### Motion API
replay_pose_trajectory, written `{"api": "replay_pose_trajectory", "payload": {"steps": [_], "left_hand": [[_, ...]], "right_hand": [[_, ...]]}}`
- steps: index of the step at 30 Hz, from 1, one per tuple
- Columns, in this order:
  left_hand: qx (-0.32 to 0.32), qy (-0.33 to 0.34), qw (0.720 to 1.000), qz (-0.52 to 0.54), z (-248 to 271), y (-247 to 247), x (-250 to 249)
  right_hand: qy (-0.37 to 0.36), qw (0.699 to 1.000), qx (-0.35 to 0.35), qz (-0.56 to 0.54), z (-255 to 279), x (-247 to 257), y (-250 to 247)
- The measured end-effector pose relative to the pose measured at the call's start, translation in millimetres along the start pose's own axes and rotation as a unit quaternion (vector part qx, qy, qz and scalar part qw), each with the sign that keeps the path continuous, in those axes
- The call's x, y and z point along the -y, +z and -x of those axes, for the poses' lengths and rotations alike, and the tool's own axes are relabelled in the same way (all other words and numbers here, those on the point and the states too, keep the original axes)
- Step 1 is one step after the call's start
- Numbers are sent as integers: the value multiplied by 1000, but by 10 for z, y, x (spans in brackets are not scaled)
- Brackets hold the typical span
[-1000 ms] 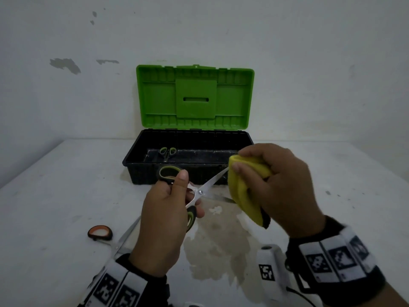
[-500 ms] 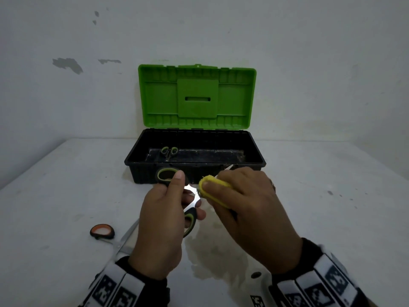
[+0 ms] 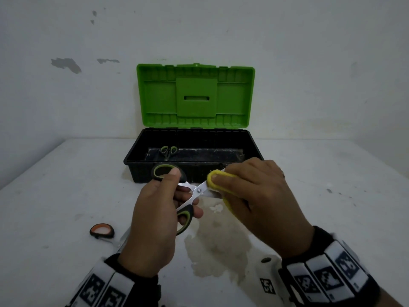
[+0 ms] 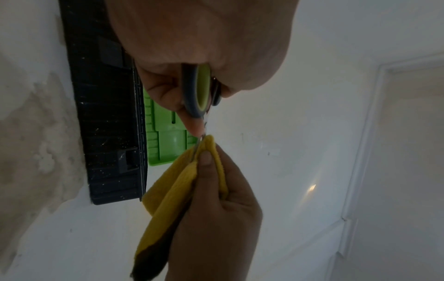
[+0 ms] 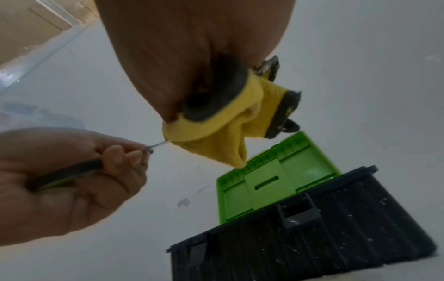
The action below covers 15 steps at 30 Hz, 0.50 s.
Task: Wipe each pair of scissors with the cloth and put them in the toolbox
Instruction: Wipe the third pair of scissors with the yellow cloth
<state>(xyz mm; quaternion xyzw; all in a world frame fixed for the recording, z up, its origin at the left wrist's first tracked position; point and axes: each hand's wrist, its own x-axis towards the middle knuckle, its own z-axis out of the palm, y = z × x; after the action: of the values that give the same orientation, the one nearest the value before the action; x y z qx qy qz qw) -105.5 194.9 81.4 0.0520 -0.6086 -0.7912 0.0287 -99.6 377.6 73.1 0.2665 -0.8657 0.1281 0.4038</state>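
1. White tabletop (image 3: 55, 196) carries an open toolbox (image 3: 141, 161) at the far centre, small scissors (image 3: 168, 151) inside.
2. Left hand (image 3: 152, 220) fingers grip green-handled scissors (image 3: 183, 214) just in front of it.
3. Right hand (image 3: 263, 200) fingers pinch a yellow cloth (image 3: 215, 173) round the blade.

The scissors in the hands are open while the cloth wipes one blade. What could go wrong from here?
1. The right hand pinches the yellow cloth around one blade of the open scissors; a slip could let the edge cut through to the fingers.
2. The second blade is hidden under that hand, so it may be near the palm.
3. Another pair of scissors lies beside the left wrist and could be knocked.
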Motion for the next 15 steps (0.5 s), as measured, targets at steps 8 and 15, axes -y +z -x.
{"api": "replay_pose_trajectory", "payload": {"steps": [8, 15], "left_hand": [[14, 20, 999, -28, -23, -50, 3], [16, 29, 999, -42, 1, -56, -17]], "right_hand": [[6, 1000, -5, -13, 5, 29, -5], [70, 997, -40, -8, 29, -341, -34]]}}
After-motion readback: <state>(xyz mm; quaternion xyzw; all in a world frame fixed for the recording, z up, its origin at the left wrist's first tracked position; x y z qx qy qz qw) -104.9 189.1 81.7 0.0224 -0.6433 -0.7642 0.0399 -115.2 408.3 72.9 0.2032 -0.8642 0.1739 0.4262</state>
